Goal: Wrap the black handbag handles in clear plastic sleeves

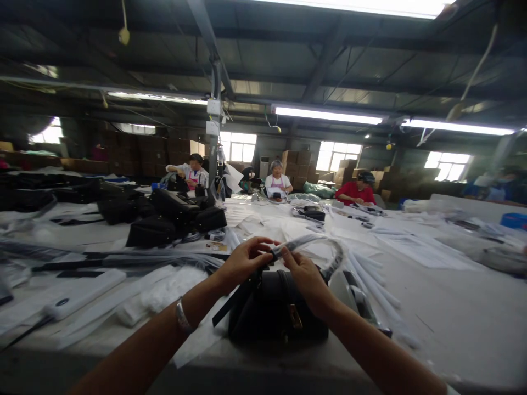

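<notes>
A black handbag (272,315) with a gold-coloured clasp (295,316) stands at the table's near edge. Its strap (337,253), wrapped in clear plastic, arches up over the bag and to the right. My left hand (249,257) pinches the strap's left end near the dark uncovered part. Close beside it, my right hand (302,271) grips the wrapped strap between thumb and fingers. Both hands are above the bag's top. A dark strip (228,308) sticks out at the bag's left side.
Several black bags (164,214) are piled at the back left. White padding (160,293) and plastic-wrapped straps (156,259) lie to the left, white tubes (376,285) to the right. Across the white table (461,307), co-workers (357,191) sit before stacked cartons (298,164).
</notes>
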{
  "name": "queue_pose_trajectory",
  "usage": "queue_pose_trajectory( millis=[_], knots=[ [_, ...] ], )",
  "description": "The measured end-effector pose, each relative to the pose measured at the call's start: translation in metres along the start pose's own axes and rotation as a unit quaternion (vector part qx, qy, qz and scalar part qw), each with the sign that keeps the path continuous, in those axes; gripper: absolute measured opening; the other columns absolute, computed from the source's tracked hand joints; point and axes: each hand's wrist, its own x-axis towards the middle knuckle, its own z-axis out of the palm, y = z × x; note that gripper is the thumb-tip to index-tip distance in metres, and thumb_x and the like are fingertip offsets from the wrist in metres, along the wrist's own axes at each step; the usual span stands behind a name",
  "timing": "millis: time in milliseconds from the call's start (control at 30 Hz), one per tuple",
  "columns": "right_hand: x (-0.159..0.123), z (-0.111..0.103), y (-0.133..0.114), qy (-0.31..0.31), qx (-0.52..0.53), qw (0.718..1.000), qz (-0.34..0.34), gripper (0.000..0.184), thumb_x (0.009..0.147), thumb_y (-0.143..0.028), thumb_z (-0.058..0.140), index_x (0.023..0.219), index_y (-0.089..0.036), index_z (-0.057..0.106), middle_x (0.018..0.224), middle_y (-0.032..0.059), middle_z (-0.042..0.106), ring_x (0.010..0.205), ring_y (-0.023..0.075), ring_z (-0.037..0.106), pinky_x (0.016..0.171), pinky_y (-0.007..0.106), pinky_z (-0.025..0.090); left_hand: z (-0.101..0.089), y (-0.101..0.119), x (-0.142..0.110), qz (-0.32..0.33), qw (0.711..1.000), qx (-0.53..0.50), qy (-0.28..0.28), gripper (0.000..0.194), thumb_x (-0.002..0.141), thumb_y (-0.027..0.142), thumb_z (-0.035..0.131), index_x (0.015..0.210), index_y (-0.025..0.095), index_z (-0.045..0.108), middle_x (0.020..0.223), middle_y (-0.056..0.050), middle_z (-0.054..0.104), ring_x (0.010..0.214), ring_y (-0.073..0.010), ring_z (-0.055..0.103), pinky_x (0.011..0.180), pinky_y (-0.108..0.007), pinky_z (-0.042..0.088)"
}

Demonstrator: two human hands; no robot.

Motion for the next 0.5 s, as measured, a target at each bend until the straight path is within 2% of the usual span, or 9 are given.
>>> queue_pose_trajectory(
  millis=[100, 167, 267, 333, 400, 500],
  knots=[
    [-0.007, 0.005, -0.001, -0.02, 0.016, 1.0, 0.016, 0.041, 0.078, -0.048, 0.073, 0.109, -0.022, 0.073, 0.106, 0.0066, 0.075, 0.113, 0.0311, 0.062, 0.106, 0.048, 0.039, 0.0, 0.002, -0.001, 0.0, 1.0, 0.0, 0.005, 0.045, 0.079, 0.04, 0.074, 0.117, 0.019, 0.067, 0.115, -0.01, 0.07, 0.097, -0.0235, 0.066, 0.083, -0.032, 0.049],
    [-0.01, 0.003, -0.004, -0.02, 0.107, 0.994, 0.022, 0.047, 0.076, -0.042, 0.077, 0.119, -0.027, 0.067, 0.118, 0.0035, 0.071, 0.124, 0.0279, 0.056, 0.109, 0.045, 0.037, 0.001, 0.005, -0.002, 0.0, 1.0, -0.005, -0.022, 0.047, 0.079, 0.042, 0.073, 0.12, 0.019, 0.067, 0.121, -0.01, 0.069, 0.108, -0.0274, 0.062, 0.094, -0.037, 0.046],
    [-0.007, -0.006, -0.009, 0.023, 0.275, 0.96, 0.034, 0.052, 0.08, -0.043, 0.073, 0.129, -0.034, 0.058, 0.13, -0.0001, 0.065, 0.133, 0.0248, 0.048, 0.112, 0.047, 0.034, 0.001, 0.01, -0.002, -0.022, 0.998, -0.03, -0.046, 0.049, 0.083, 0.05, 0.067, 0.124, 0.022, 0.067, 0.122, -0.008, 0.069, 0.118, -0.0292, 0.056, 0.103, -0.04, 0.039],
    [-0.002, -0.012, -0.013, 0.051, 0.335, 0.941, 0.026, 0.046, 0.084, -0.047, 0.067, 0.128, -0.033, 0.059, 0.132, 0.0007, 0.064, 0.134, 0.0247, 0.046, 0.113, 0.049, 0.032, 0.001, 0.013, 0.0, -0.064, 0.994, -0.073, -0.058, 0.055, 0.088, 0.061, 0.052, 0.126, 0.023, 0.065, 0.121, -0.007, 0.069, 0.115, -0.0279, 0.058, 0.101, -0.039, 0.04],
    [0.003, -0.016, -0.015, 0.055, 0.352, 0.934, 0.017, 0.041, 0.087, -0.048, 0.063, 0.124, -0.029, 0.062, 0.133, 0.0023, 0.063, 0.134, 0.025, 0.046, 0.115, 0.049, 0.03, 0.002, 0.014, 0.004, -0.095, 0.987, -0.101, -0.076, 0.061, 0.09, 0.066, 0.042, 0.128, 0.024, 0.064, 0.115, -0.007, 0.071, 0.106, -0.0258, 0.062, 0.095, -0.037, 0.043],
    [0.007, -0.015, -0.018, 0.045, 0.348, 0.936, 0.021, 0.04, 0.087, -0.05, 0.061, 0.121, -0.027, 0.064, 0.133, 0.0036, 0.063, 0.134, 0.0259, 0.046, 0.114, 0.049, 0.031, 0.004, 0.011, 0.008, -0.085, 0.99, -0.071, -0.092, 0.051, 0.086, 0.058, 0.058, 0.122, 0.022, 0.068, 0.099, -0.005, 0.073, 0.093, -0.0225, 0.063, 0.085, -0.032, 0.044]
  ],
)
